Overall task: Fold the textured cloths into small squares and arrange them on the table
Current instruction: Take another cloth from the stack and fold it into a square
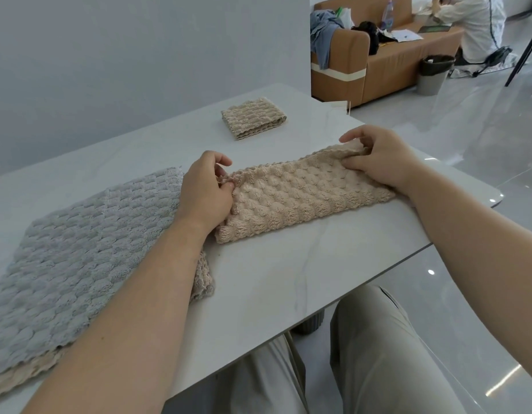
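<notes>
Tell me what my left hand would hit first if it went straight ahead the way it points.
Probably the folded cloth farther up the table. Your left hand, pinching the long cloth, points roughly toward it; depth is unclear.

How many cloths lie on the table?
4: folded beige square at back; beige strip at centre; grey cloth at left; beige cloth beneath it. More may hide below.

Worktop (pixel 273 279): white, faintly veined, rounded at the far-right corner. Lying on it: a folded beige square (pixel 254 118) at the far side, well apart from the rest, and a beige strip (pixel 300 195) (a cloth folded lengthwise) across the middle. At left, a grey cloth (pixel 79 249) is spread flat over a second beige cloth (pixel 203 279), whose edges show along its near side and right corner.
</notes>
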`<state>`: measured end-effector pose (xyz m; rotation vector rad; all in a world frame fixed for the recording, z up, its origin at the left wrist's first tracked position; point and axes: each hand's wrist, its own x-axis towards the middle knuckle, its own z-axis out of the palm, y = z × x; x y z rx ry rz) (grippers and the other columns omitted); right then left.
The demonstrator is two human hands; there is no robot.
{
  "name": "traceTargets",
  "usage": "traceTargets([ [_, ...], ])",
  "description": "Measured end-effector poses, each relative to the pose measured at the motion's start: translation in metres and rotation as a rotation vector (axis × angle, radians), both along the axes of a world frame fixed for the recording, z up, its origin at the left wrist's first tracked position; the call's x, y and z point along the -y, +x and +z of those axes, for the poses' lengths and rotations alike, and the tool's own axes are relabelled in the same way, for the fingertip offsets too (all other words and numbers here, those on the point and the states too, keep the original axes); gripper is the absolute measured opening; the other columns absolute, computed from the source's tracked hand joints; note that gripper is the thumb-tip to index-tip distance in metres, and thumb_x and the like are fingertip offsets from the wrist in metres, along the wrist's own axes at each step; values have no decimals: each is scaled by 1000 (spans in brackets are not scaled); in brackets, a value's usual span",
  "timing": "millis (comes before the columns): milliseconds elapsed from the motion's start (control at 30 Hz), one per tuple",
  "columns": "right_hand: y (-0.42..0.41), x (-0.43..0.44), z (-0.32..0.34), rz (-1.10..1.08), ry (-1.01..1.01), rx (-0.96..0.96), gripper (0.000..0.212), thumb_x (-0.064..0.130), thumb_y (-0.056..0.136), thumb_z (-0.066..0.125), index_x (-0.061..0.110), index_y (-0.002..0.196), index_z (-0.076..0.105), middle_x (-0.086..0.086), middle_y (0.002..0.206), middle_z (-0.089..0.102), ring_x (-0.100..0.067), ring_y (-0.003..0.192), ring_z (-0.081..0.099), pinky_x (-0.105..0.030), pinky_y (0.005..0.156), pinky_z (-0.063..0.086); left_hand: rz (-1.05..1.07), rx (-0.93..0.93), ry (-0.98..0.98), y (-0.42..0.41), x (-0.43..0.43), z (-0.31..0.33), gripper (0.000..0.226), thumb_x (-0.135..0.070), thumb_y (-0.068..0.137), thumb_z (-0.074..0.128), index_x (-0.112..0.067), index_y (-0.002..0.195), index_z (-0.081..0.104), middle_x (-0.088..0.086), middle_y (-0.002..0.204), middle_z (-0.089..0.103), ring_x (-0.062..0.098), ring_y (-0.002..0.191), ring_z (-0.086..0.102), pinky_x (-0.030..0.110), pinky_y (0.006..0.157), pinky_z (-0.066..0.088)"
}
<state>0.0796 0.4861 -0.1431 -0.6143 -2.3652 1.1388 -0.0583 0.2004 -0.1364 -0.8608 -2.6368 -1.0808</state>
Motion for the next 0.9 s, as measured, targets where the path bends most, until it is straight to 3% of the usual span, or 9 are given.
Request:
traceTargets([
  [100,1,-3,13,33,-184,30,48,8,81,83,28,122,68,8,92,59,-5,76,58,-12,66,46,27,-45,-15,1,2,8,33,-4,84,74,-21,112,68,1,106,63,3,84,54,3,71,36],
  [167,3,-8,25,63,-235,102,49,9,78,85,23,122,70,2,97,63,-9,77,59,-13,61,46,53,-57,-20,2,5,18,31,-9,83,78,-18,113,72,-1,108,67,4,89,57,6,79,36],
  [267,7,-16,47,90,-199,166,41,13,75,87,26,111,74,-4,106,73,-13,82,58,-21,64,46,48,-58,-28,2,11,33,32,-16,82,82,-18,113,75,-6,101,68,7,92,59,16,86,41],
  [367,10,-22,63,132,-117,233,34,18,76,87,29,103,72,-6,112,72,-19,91,56,-27,70,47,16,-70,-56,2,18,46,27,-22,81,84,-21,108,76,-7,91,66,8,86,59,16,77,42],
  [567,16,-30,72,171,-42,292,28,25,83,82,21,109,72,-7,107,73,-17,80,54,-31,71,45,-29,89,42,1,32,64,15,-27,79,86,-23,90,78,-5,79,72,9,69,61,25,70,50],
  [733,19,-32,74,202,-35,257,21,29,86,79,15,101,75,-12,104,75,-17,85,61,-34,73,46,-57,110,14,2,40,73,9,-25,83,83,-23,91,80,-1,85,76,11,79,67,28,79,55],
  [833,20,-30,79,221,-40,235,25,30,90,75,10,106,75,-10,99,75,-10,76,63,-33,74,46,-55,86,-32,0,43,78,6,-26,86,80,-22,90,79,-4,81,73,-2,61,60,25,71,51],
  [900,21,-29,84,244,-65,238,23,33,90,74,16,105,77,-6,95,75,-11,76,64,-34,75,46,-52,112,-63,1,43,80,6,-27,90,76,-21,89,75,-4,74,71,1,47,57,24,63,48],
])
